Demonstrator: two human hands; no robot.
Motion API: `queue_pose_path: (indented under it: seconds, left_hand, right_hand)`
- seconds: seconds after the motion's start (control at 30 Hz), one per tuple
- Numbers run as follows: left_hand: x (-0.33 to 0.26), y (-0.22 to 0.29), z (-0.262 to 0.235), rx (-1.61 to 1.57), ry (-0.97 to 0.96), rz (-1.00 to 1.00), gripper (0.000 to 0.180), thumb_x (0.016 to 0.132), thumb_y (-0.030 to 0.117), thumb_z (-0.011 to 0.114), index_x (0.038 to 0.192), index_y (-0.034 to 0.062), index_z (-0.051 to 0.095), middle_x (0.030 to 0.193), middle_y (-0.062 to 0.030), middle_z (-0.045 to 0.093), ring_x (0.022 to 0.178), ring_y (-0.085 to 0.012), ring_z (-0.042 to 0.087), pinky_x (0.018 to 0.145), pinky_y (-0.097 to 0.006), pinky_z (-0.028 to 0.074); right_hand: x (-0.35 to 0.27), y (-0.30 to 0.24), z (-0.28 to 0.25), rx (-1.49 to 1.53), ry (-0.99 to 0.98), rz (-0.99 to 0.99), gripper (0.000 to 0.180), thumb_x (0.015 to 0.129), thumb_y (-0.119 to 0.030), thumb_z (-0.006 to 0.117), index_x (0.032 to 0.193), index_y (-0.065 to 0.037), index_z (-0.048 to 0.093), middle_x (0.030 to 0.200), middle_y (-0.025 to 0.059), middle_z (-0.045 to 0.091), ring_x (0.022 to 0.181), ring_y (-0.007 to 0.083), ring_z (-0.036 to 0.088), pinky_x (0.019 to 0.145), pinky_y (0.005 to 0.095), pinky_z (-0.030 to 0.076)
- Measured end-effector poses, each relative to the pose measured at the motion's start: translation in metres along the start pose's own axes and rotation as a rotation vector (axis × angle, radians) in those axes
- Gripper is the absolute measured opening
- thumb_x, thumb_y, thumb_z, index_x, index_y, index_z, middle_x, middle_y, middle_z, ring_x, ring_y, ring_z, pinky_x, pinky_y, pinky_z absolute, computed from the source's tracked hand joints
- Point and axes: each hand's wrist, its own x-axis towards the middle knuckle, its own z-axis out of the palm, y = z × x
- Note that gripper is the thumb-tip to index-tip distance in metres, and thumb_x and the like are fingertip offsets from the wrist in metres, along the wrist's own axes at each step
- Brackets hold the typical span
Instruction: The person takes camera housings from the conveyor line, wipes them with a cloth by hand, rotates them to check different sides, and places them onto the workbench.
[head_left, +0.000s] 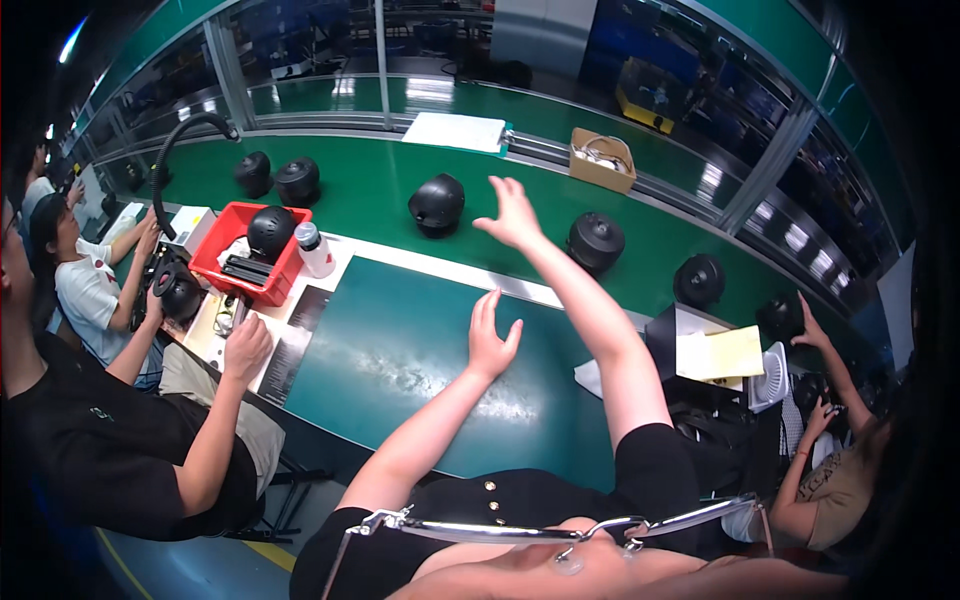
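Running across the far side is a long green belt [360, 190] with round black helmets sitting on it. Nearer is a dark green mat [400, 360] on the work table, with a pale scuffed patch in the middle.

The right hand [512, 215] is stretched far out over the belt, fingers spread wide apart and holding nothing. It hangs between two helmets: one black helmet [437, 205] just to its left and another black helmet [596, 242] just to its right. It touches neither one.

The left hand [490, 340] is held up over the mat, nearer than the right hand. Its fingers are straight and close together, the thumb sticks out, and it holds nothing.

On the left sits a red bin [275, 285]. Inside it is a black helmet and a flat black part. A small clear bottle [312, 250] stands just beside the bin on its right.

Far off on the right of the belt's edge is a brown cardboard box [600, 165] with pale cords curled up inside.

Other people sit at the table on the left and right.
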Motion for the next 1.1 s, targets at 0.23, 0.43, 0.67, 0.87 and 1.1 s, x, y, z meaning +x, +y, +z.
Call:
queue_pose_path:
  seconds: [0.23,0.43,0.67,0.87,1.1]
  left_hand:
    - [-0.003,-0.012,-0.008,0.025,0.053,0.020,0.050,0.078,0.008,0.066,0.124,-0.0022,0.049,0.120,-0.0245,0.055,0.111,-0.0434,0.054,0.097,-0.047,0.045]
    - [0.007,0.002,-0.004,0.025,0.094,0.023,0.037,0.084,0.004,0.061,0.119,-0.0015,0.051,0.111,-0.0197,0.058,0.090,-0.0301,0.062,0.073,-0.036,0.053]
    - [0.009,-0.060,-0.025,-1.519,-0.167,-0.903,0.071,0.099,0.059,0.031,0.143,0.0040,0.038,0.127,-0.0229,0.059,0.094,-0.0322,0.069,0.075,-0.039,0.059]
    - [0.023,0.020,-0.036,-1.347,-0.581,-0.947,0.094,0.091,0.079,0.025,0.150,0.0071,0.033,0.147,-0.0189,0.045,0.130,-0.0356,0.051,0.107,-0.052,0.045]
    - [-0.005,0.006,-0.017,-1.159,-0.482,-0.700,0.093,0.087,0.076,0.046,0.143,0.0018,0.043,0.134,-0.0126,0.058,0.123,-0.0240,0.057,0.106,-0.040,0.045]
  right_hand:
    - [0.038,-0.110,0.077,-0.247,-0.217,-0.062,0.114,0.057,-0.040,0.092,0.151,-0.039,0.028,0.161,0.0213,0.007,0.143,0.0544,0.015,0.103,0.0735,0.034]
    - [0.026,-0.072,0.071,0.122,0.023,-0.102,0.078,0.055,-0.028,0.087,0.125,-0.023,0.052,0.147,0.0240,0.031,0.136,0.0474,0.033,0.104,0.0554,0.043]
    - [-0.104,-0.036,-0.055,0.714,-0.103,-0.323,0.081,0.056,-0.028,0.085,0.125,-0.012,0.045,0.147,0.0207,0.035,0.138,0.0378,0.037,0.113,0.0450,0.032]
    - [-0.204,-0.021,-0.122,0.768,-0.282,-0.292,0.079,0.055,-0.026,0.084,0.124,-0.014,0.047,0.150,0.0180,0.036,0.138,0.0357,0.037,0.113,0.0456,0.031]
    - [-0.246,-0.011,-0.070,1.163,0.235,0.151,0.091,0.079,-0.061,0.071,0.138,0.000,0.038,0.133,0.0127,0.048,0.130,0.0230,0.045,0.111,0.0338,0.030]
